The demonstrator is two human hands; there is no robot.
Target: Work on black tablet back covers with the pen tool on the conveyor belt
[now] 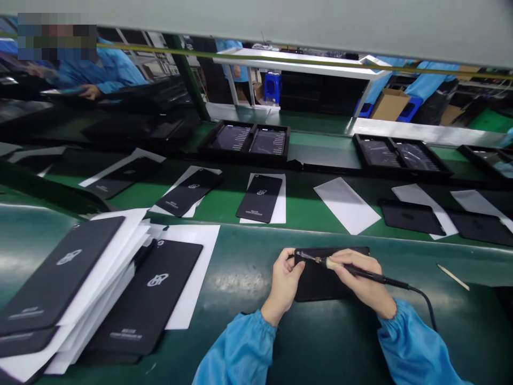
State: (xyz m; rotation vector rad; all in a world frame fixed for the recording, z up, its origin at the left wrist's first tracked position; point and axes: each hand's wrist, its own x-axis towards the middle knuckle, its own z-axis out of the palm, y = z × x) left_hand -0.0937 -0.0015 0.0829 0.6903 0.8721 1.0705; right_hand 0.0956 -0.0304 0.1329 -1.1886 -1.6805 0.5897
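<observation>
A black tablet back cover [320, 280] lies flat on the green bench in front of me, its plain inner side up. My left hand [286, 280] grips its upper left corner, thumb on top and fingers curled at the edge. In my right hand [363, 278] is a soldering iron [356, 271], held like a pen. Its metal tip points left and meets the corner of the cover beside my left thumb. Whether the tip touches the cover or a small part there, I cannot tell. The iron's cord runs off to the lower right.
At left, black covers [66, 267] are stacked with white sheets [192, 283] between them. A thin wooden stick [452, 276] lies at right. Beyond the bench edge, more covers [260, 198] and sheets rest on a green belt, with black trays [244, 140] behind. Co-workers in blue sleeves [116, 67] are farther off.
</observation>
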